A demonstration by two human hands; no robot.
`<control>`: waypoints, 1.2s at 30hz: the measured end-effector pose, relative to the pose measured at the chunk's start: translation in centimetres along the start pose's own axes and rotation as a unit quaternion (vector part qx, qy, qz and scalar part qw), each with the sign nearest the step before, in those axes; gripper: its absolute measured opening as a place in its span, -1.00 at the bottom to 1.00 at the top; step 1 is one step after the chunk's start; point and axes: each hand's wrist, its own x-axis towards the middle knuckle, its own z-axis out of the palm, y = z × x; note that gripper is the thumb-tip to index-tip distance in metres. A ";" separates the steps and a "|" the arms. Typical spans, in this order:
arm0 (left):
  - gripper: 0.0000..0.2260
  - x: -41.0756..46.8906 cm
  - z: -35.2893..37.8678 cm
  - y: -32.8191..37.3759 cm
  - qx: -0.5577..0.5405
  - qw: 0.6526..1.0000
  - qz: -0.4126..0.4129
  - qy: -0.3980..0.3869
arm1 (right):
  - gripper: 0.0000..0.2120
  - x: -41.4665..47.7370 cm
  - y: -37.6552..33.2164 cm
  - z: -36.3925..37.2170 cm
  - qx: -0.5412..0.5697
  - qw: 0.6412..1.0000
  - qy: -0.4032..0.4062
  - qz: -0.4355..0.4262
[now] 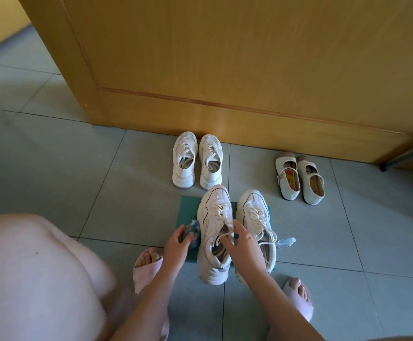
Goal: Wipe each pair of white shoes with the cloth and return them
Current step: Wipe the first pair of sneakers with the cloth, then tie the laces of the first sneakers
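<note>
— What is on the far left?
— A bare knee (28,279), very close. Next to it, a foot in a pink slipper (142,274) stands on the grey floor (53,156).
— And the left hand?
— The left hand (176,244) has its fingers curled round a bunched blue cloth (193,232). The cloth is right against the left side of a big white shoe (215,217).
— What is further back?
— Two white sneakers (184,166) stand side by side, toes to the wooden door (225,57). Each has a grey pad inside.
— Who holds the big shoe?
— The right hand (240,244). Its fingers pinch the tongue and laces at the shoe's mouth. The toe points to the door. I cannot tell if the shoe is lifted or standing.
— What is under it?
— A green mat (188,205). The shoe's heel sticks out over the near edge. The other shoe (254,210) stands on the mat just to the right, with its laces loose.
— Anything inside the big shoe?
— A pale pad. The hand hides part of it.
— Further right?
— A small bottle (285,241) lies on its side beside the other shoe. I cannot tell what is in it. Further back, two white flats (289,193) with straps stand together, well apart from the sneakers. They have bright pads inside. Lowest down, a foot in a second slipper (299,299).
</note>
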 end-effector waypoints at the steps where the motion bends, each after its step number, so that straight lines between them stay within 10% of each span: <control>1: -0.58 0.0 0.0 -0.4 -0.001 1.000 -0.004 -0.002 | -0.52 -0.2 0.1 -0.1 0.003 1.000 -0.001 0.002; 12: -0.85 -1.9 0.2 4.6 0.087 0.978 0.187 0.028 | -0.68 -0.8 0.1 -2.1 0.028 0.999 0.023 0.016; 17: -0.81 -3.5 1.5 6.3 0.189 0.967 0.166 -0.050 | -0.69 -0.3 0.0 -3.4 0.212 0.973 -0.022 0.086; 24: -0.90 -3.8 2.2 6.6 0.245 0.957 0.156 -0.001 | -0.73 0.2 0.2 -2.1 0.146 0.988 0.015 0.054; 30: -0.93 -3.0 1.5 8.0 0.154 0.984 0.074 -0.046 | -0.89 0.8 -1.3 -1.3 0.039 0.994 0.070 0.077; 36: -0.85 -3.8 0.8 11.1 -0.029 0.995 0.060 -0.070 | -0.83 1.4 -1.6 -2.0 0.277 0.954 0.049 0.108</control>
